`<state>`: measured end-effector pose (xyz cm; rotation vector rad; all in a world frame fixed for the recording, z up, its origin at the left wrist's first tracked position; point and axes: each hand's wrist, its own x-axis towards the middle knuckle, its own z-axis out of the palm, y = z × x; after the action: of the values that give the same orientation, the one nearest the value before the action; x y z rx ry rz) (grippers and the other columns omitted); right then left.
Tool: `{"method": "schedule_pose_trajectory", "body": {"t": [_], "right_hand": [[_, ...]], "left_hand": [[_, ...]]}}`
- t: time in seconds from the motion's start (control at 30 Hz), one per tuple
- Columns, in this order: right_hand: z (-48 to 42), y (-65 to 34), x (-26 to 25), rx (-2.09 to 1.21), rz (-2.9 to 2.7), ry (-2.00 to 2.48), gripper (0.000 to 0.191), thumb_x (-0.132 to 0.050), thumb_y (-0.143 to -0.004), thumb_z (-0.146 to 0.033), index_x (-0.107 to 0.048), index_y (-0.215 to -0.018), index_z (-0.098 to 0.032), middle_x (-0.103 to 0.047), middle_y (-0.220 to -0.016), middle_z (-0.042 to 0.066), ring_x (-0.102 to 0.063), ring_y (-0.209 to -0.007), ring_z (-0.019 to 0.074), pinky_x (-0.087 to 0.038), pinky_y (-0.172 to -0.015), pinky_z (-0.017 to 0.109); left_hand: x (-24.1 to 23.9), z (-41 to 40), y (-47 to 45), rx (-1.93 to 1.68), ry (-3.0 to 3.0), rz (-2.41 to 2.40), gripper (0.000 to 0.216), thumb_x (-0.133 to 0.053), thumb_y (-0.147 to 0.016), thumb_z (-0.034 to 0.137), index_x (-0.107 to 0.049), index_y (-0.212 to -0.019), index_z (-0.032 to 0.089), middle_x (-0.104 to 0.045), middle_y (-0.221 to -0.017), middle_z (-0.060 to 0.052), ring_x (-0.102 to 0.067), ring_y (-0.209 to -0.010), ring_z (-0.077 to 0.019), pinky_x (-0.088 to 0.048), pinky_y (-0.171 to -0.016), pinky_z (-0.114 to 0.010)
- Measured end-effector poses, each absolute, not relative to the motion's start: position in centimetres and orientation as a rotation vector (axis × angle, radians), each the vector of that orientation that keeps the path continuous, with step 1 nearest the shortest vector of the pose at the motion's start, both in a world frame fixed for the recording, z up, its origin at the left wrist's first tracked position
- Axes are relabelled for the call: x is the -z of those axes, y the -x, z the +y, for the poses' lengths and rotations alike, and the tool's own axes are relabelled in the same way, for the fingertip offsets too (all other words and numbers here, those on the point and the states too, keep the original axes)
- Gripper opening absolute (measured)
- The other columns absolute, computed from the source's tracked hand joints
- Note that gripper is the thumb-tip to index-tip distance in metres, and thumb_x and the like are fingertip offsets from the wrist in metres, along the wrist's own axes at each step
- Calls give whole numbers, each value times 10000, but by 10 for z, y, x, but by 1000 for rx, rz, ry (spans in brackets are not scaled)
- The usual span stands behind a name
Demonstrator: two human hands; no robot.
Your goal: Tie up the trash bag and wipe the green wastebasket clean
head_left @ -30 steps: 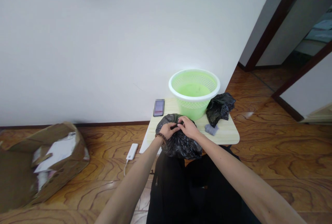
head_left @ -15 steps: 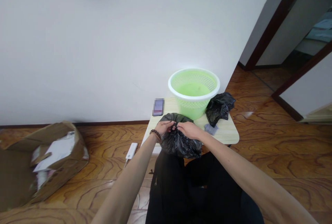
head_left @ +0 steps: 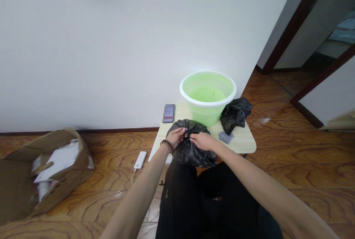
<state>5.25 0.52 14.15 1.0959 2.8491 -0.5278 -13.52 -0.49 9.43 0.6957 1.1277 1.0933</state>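
A full black plastic bag (head_left: 191, 152) sits on the near edge of a small light wooden table (head_left: 241, 141). My left hand (head_left: 176, 136), with a bead bracelet at the wrist, pinches the bag's gathered top from the left. My right hand (head_left: 202, 140) pinches the same gathered top from the right. Both hands are closed on the plastic, a little apart from each other. Behind the bag stands a green plastic basket (head_left: 208, 96) with a white rim.
A second crumpled black bag (head_left: 235, 112) and a small grey object (head_left: 226, 137) lie on the table's right side, a phone (head_left: 169, 113) at its back left. On the wooden floor are a white power bank (head_left: 140, 160) and an open cardboard box (head_left: 41, 174). A doorway opens at the right.
My hands have drawn slightly apart at the bag's top, stretching the gathered plastic between them. The bag stays in place on the table edge.
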Motion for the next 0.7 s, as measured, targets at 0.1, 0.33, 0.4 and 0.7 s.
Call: {"method": "schedule_pose_trajectory", "body": {"t": [0.1, 0.33, 0.4, 0.7], "right_hand": [[8, -54, -139, 495, 2844, -1014, 397, -208, -940, -421, -542, -1025, -223, -663, -915, 77, -622, -805, 195, -359, -658, 253], [8, -51, -132, 541, 2820, -963, 389, -219, -939, -413, -537, -1001, -198, -659, -907, 95, -621, -813, 207, -372, -660, 267], [7, -53, -129, 606, 2835, -1004, 415, -215, -935, -448, -530, -993, -184, -650, -923, 100, -612, -843, 210, -382, -693, 276], [12, -57, -118, 775, 3034, -1527, 327, -277, -936, -319, -468, -1150, -161, -492, -1164, 106, -513, -1027, 166, -390, -875, 283]], "left_hand": [[-91, -4, 133, -1070, -757, 1147, 365, -771, -568, 317, -661, -855, 119, -603, -653, -22, -531, -578, -71, -359, -492, -176], [-93, 2, 145, -901, -1144, 1370, 337, -739, -578, 341, -669, -840, 141, -600, -635, 5, -453, -481, -56, -376, -481, -210], [-96, 3, 147, -859, -1286, 1419, 288, -694, -624, 339, -669, -842, 152, -621, -674, -1, -487, -516, -76, -412, -526, -232], [-111, 4, 139, -754, -2210, 1560, 126, -572, -724, 165, -681, -751, 222, -655, -820, -12, -544, -881, -172, -385, -890, -347]]}}
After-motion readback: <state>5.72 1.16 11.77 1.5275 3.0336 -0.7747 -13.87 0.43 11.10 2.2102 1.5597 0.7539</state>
